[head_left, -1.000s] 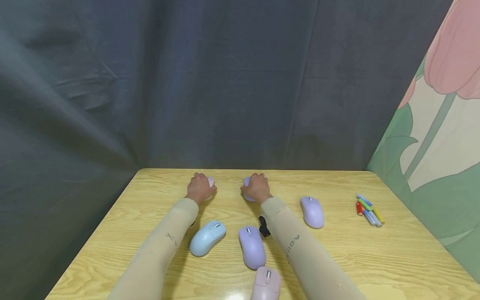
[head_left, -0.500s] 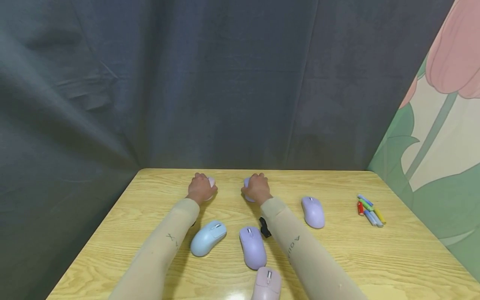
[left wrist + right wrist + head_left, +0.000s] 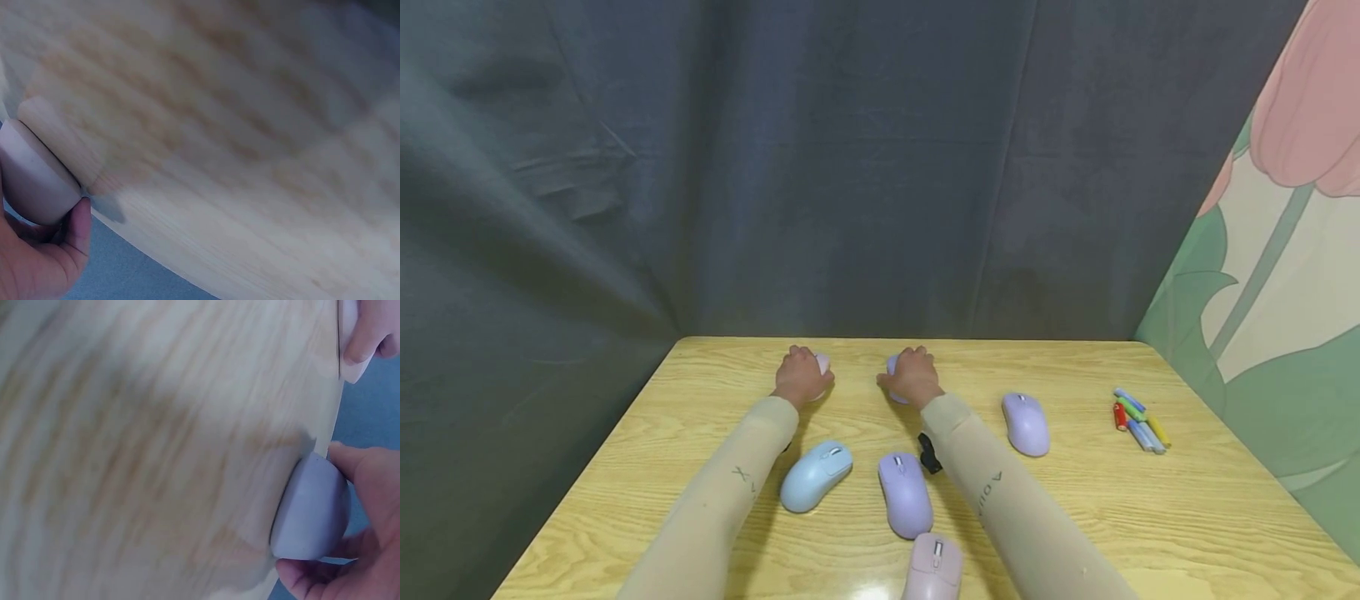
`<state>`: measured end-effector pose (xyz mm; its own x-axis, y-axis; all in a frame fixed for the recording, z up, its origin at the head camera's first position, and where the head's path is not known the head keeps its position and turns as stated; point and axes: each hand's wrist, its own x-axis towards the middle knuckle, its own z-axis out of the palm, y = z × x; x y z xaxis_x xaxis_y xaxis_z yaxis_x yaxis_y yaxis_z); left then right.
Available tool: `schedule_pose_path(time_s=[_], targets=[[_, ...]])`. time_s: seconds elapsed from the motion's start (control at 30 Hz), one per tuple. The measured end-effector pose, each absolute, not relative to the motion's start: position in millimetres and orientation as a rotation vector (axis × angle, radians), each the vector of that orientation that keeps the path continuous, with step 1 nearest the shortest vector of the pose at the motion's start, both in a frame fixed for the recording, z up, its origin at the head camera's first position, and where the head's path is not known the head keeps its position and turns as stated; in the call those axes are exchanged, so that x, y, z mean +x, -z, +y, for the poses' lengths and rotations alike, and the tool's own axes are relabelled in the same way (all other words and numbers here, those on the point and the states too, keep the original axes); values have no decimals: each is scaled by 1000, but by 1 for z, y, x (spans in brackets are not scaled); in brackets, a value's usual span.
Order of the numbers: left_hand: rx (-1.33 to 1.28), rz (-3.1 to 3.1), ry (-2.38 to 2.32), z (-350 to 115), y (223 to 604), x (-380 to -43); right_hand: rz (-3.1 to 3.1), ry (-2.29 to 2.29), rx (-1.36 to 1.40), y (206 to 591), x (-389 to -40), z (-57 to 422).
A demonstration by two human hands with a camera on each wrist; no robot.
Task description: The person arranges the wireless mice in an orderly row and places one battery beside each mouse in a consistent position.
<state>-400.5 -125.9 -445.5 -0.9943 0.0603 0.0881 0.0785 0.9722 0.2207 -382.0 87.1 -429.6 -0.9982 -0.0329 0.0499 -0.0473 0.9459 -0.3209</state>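
Observation:
At the far edge of the table, my left hand point(image 3: 801, 374) holds a pale pink computer mouse point(image 3: 822, 364), with the thumb point(image 3: 79, 222) against its side in the left wrist view. To its right, my right hand point(image 3: 913, 377) lies over a lilac computer mouse point(image 3: 312, 509). In the right wrist view its thumb point(image 3: 345, 456) stands out just off one side of that mouse, while fingertips point(image 3: 292, 573) are right at the other side. Both mice sit on the wooden table, partly hidden by the hands in the head view.
Nearer on the table point(image 3: 647, 475) lie a light blue mouse point(image 3: 815, 477), a purple mouse point(image 3: 906, 496) and a pink mouse point(image 3: 933, 567). Another purple mouse point(image 3: 1026, 425) is right of my right arm. Several coloured batteries point(image 3: 1138, 421) lie farther right. A dark curtain point(image 3: 880, 167) hangs behind.
My right thumb has spread slightly to the left, away from the lilac mouse. The left hand and the mice have stayed in place.

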Motion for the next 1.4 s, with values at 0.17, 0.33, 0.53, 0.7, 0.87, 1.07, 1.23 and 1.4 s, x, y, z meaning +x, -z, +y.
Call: schedule_pose_path(time_s=[0.17,0.33,0.53,0.7,0.87,1.07,1.23,1.4], targets=[[-97,-3036,346,-126,447,-401,-3079,-513,35,427,-380,87],[-105,-3029,359,-126,448,-402,-3098,-485,42,420,-380,92],[-123,-3029,367,-127,447,-402,-3100,-458,75,403,-378,98],[-135,-3036,356,-127,445,-400,-3094,-437,111,390,-374,102],[-152,-3048,344,-126,441,-396,-3066,-447,181,376,-367,111],[-160,-3051,339,-126,439,-395,-3030,-464,225,363,-359,127],[-164,-3044,328,-126,441,-397,-3007,-478,225,354,-352,141],[-162,-3047,322,-126,441,-399,-2971,-460,250,345,-344,157]])
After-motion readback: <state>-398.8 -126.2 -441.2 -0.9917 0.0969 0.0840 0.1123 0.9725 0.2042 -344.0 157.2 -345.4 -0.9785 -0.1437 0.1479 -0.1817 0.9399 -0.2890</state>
